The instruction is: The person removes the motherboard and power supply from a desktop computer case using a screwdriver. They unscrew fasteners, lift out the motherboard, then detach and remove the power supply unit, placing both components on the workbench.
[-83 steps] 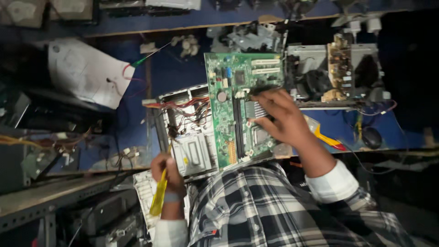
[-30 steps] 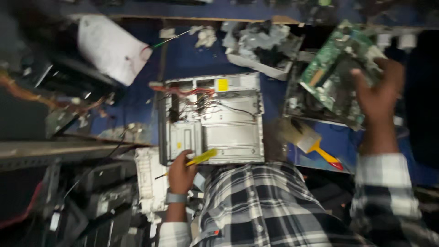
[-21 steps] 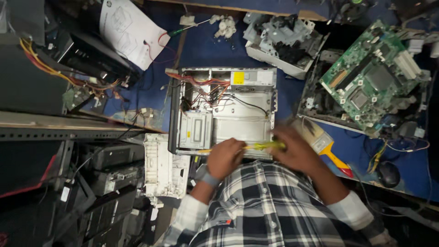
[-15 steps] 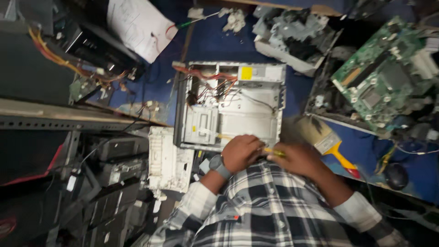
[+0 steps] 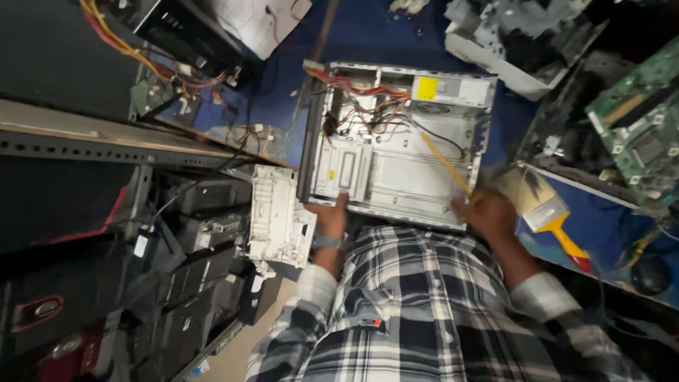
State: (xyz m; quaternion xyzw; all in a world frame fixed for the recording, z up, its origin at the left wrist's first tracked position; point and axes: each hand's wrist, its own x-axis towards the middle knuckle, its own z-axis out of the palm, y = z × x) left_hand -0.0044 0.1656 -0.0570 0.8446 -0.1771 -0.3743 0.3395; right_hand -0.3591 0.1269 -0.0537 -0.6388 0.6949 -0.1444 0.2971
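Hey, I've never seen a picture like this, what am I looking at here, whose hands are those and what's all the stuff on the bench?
This is one picture, taken by a camera worn on a person's head and looking down, so you see their own plaid shirt and both hands from above.

On the blue workbench lies an open computer case, a grey metal box with its side off, showing red and orange wires and a yellow sticker inside. The left hand rests on the case's near edge. The right hand holds a thin yellow tool, probably a screwdriver, pointing into the case.

Beside the right hand lies a paintbrush with a yellow handle. Farther right sits a green circuit board. A white plastic front panel lies left of the case, and other dark computer cases are stacked lower left.
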